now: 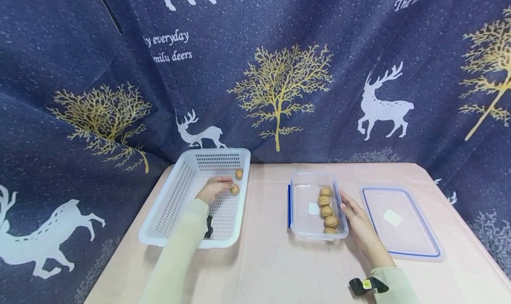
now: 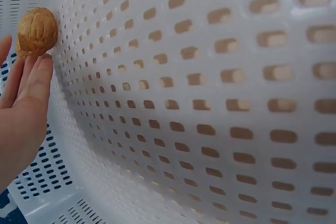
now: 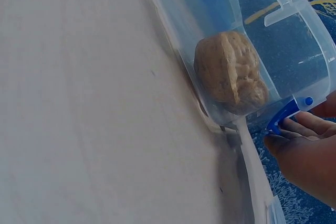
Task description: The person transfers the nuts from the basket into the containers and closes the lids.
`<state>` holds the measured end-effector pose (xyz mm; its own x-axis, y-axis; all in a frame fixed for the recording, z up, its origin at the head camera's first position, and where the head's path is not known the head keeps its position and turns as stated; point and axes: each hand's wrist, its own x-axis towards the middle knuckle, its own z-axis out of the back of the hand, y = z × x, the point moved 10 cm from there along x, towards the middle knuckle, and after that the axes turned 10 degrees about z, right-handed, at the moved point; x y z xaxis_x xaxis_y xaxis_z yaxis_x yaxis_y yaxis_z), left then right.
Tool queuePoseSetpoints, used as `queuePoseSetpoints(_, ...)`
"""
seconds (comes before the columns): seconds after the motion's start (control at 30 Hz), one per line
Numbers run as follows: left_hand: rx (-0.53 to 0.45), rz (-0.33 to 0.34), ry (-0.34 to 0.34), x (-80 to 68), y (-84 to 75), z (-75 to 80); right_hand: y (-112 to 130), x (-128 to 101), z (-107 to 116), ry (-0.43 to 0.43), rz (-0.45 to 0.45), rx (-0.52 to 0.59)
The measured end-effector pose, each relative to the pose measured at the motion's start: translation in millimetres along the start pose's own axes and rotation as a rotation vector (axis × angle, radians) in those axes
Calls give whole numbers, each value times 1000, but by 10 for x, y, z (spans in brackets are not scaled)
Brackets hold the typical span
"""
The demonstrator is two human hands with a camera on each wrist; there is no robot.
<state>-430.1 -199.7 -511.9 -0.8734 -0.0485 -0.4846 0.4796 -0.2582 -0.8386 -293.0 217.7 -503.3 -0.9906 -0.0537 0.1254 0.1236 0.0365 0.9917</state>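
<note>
A dark blue cloth [image 1: 279, 51] printed with white deer and gold trees hangs all round the back and sides, and in front of it stands a pale pink worktop [image 1: 263, 259]. Toward its far left corner sits a white perforated basket [image 1: 179, 193]; near the middle a clear tub [image 1: 307, 233] holds a row of four walnuts [image 1: 327, 210] along its right wall, and its lid [image 1: 403, 222] lies flat just to the right.

The left hand [image 1: 213, 189] is inside the basket, fingers straight, its grip released, fingertips [image 2: 39, 69] touching one walnut [image 1: 234, 189] against the basket's right wall; a second nut [image 1: 238, 173] lies just beyond. To my eye the thing to do well here is to curl thumb and fingers fully round that nut before lifting, since it is round and pressed to the wall. The right hand [image 1: 357, 220] lies open against the tub's right side, fingers by the blue clip [image 3: 281, 119], steadying it.
</note>
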Motion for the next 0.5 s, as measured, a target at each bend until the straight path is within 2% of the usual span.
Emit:
queuePoseSetpoints(0.23, 13, -31, 20, -11, -5, -39, 3, -9, 0, 5, -3, 1)
queuePoseSetpoints(0.5, -3, -14, 7, 25, 15, -39, -11, 2, 3, 0, 1, 9)
